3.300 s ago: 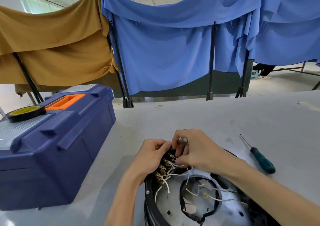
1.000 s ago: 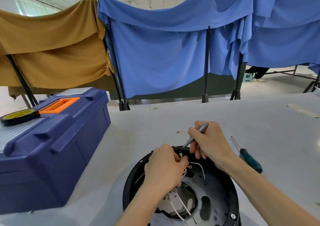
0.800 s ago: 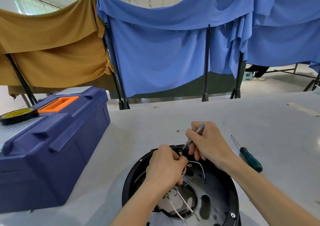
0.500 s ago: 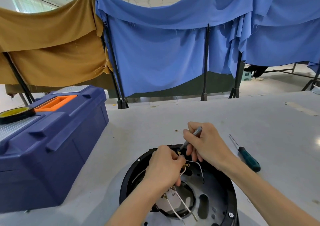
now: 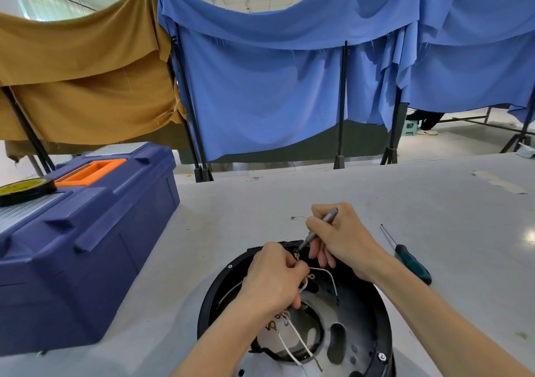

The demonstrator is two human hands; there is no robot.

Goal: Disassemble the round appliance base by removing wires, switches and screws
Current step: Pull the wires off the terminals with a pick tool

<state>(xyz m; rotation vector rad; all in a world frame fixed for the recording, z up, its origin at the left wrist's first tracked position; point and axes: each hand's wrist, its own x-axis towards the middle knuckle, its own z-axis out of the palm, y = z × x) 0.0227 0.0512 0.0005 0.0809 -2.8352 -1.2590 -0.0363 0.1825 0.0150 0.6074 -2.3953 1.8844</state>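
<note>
The round black appliance base (image 5: 373, 307) lies open side up on the grey table at the bottom centre. White wires (image 5: 292, 339) with ring terminals trail across its metal plate. My left hand (image 5: 272, 278) curls over the wires near the far rim and pinches them. My right hand (image 5: 341, 237) grips a thin grey screwdriver (image 5: 321, 226), its tip down at a brass terminal on the far rim, just beyond my left fingers.
A blue toolbox (image 5: 86, 232) with an orange handle stands on the left, a tape roll (image 5: 23, 190) on its lid. A green-handled screwdriver (image 5: 408, 258) lies on the table to the right. One loose wire (image 5: 298, 217) lies beyond my hands. Cloth screens hang behind the table.
Earlier both hands worked at a terminal block on the tilted base. The base now lies flat, and over the last second my right hand has kept the screwdriver tip on the terminal with little movement.
</note>
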